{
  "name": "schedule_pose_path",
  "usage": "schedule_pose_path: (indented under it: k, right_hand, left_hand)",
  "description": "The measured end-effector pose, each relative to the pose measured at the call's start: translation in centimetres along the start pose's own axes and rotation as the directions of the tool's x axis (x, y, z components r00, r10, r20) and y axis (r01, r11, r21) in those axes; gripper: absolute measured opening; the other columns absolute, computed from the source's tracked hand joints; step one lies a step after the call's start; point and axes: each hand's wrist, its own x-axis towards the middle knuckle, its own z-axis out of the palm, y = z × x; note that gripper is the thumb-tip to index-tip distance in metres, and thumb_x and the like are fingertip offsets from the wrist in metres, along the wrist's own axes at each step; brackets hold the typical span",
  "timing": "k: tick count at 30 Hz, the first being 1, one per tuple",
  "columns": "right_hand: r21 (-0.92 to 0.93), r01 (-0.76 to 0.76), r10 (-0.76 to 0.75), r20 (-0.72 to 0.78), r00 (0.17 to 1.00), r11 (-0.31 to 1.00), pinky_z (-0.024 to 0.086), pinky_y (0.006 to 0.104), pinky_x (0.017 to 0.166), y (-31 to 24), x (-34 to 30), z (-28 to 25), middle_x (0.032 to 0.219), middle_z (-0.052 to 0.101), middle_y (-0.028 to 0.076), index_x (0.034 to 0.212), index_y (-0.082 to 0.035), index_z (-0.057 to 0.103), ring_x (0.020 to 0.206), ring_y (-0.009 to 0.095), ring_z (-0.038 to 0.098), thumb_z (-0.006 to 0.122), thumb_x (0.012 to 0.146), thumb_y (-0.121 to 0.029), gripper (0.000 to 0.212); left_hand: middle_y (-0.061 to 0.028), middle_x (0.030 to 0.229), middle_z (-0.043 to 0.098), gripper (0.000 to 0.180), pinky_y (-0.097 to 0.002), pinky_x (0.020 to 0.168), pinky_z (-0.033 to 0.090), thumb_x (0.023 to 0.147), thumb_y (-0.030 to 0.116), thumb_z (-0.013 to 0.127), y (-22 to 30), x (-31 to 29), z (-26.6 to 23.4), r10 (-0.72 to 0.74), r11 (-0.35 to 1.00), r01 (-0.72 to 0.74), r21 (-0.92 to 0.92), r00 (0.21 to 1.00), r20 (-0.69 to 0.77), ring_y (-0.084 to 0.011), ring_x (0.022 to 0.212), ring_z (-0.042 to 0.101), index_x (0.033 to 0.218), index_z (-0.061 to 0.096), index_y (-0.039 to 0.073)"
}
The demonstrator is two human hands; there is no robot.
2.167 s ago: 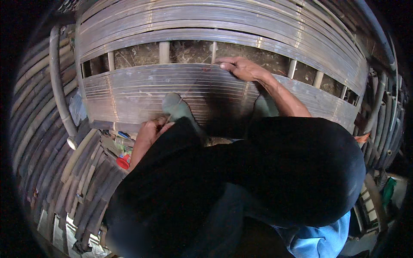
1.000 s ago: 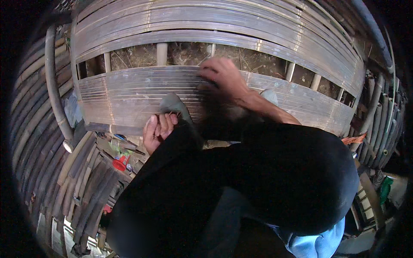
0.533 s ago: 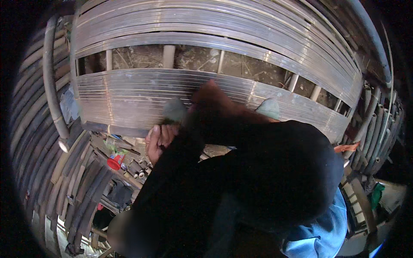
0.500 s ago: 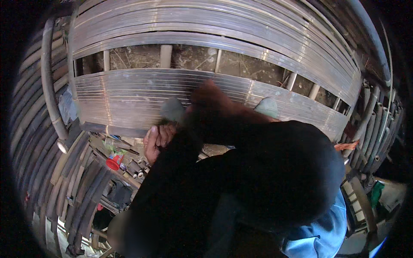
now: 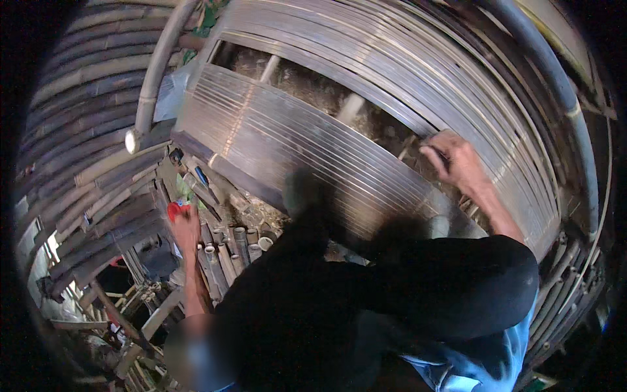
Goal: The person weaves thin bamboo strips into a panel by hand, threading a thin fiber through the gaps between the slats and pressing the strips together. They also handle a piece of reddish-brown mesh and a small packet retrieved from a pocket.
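Observation:
My left hand (image 5: 187, 228) reaches down at the left and covers part of a small red cup-like thing (image 5: 174, 210). Its fingers are small and partly hidden, so whether they close on the red thing I cannot tell. At the right, my right hand (image 5: 457, 162) is bent over the edge of a bamboo slat (image 5: 408, 120) beside the long gap. Its fingers are curled on that edge and the thumb hangs over the gap. The slatted bamboo panel (image 5: 274, 127) lies on the near side of the gap, with my dark-clothed knees over its near edge.
Cut bamboo tubes (image 5: 240, 243) stand and lie beside my left arm. A thick bamboo pole (image 5: 155, 85) rises at the left, near stacked dark bamboo (image 5: 98, 62). A pale crossbar (image 5: 351, 109) spans the gap. Another long pole (image 5: 575, 117) curves along the right side.
The view has swung round. My right hand has left the near panel for the slat across the gap. My left hand has moved from the panel's near edge to the red thing.

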Motion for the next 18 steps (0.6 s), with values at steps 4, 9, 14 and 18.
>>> schedule_pose_path:
  k: [4,9,14,18]
  right_hand:
    - [-0.25,0.042,0.002,0.174,0.985,0.967,0.053,0.0426,0.08,-3.2,5.9,-6.5,0.093,0.069,0.017,0.098,-0.001,0.069,0.089,0.036,0.065,0.068,0.089,-0.011,0.014]
    - [-0.406,0.227,-0.03,0.437,0.899,0.885,0.053,0.0447,0.08,-6.0,12.4,-7.7,0.089,0.066,0.017,0.097,-0.002,0.067,0.089,0.036,0.065,0.065,0.089,-0.014,0.014]
    - [-0.371,0.286,0.079,0.719,0.69,0.884,0.051,0.0453,0.081,-5.9,19.3,-1.7,0.092,0.067,0.02,0.106,-0.003,0.064,0.09,0.038,0.065,0.06,0.091,-0.018,0.021]
    - [-0.236,-0.055,0.156,0.433,0.888,0.97,0.052,0.0515,0.083,-9.6,25.0,9.6,0.079,0.068,0.025,0.101,-0.003,0.069,0.081,0.043,0.066,0.048,0.101,-0.049,0.051]
  left_hand:
    - [-0.0248,0.109,0.066,0.038,-0.0468,0.095,0.045,0.092,0.029,0.064,12.4,8.8,1.0,0.513,0.846,-0.531,-0.053,0.836,-0.196,-0.0431,0.105,0.061,0.113,0.064,-0.003]
    - [-0.0216,0.123,0.062,0.038,-0.0471,0.103,0.039,0.093,0.023,0.062,22.0,18.9,5.8,0.808,0.496,-0.867,0.043,0.443,-0.388,-0.0401,0.122,0.053,0.122,0.06,-0.001]
    - [-0.018,0.121,0.062,0.028,-0.0474,0.104,0.036,0.092,0.02,0.061,21.7,22.1,9.9,0.792,0.524,-0.846,-0.093,0.525,-0.311,-0.0374,0.125,0.051,0.111,0.063,0.0]
    - [-0.0183,0.126,0.061,0.034,-0.0524,0.104,0.034,0.09,0.022,0.064,21.3,22.3,10.4,0.773,0.572,-0.82,-0.017,0.546,-0.324,-0.0398,0.126,0.051,0.116,0.062,0.002]
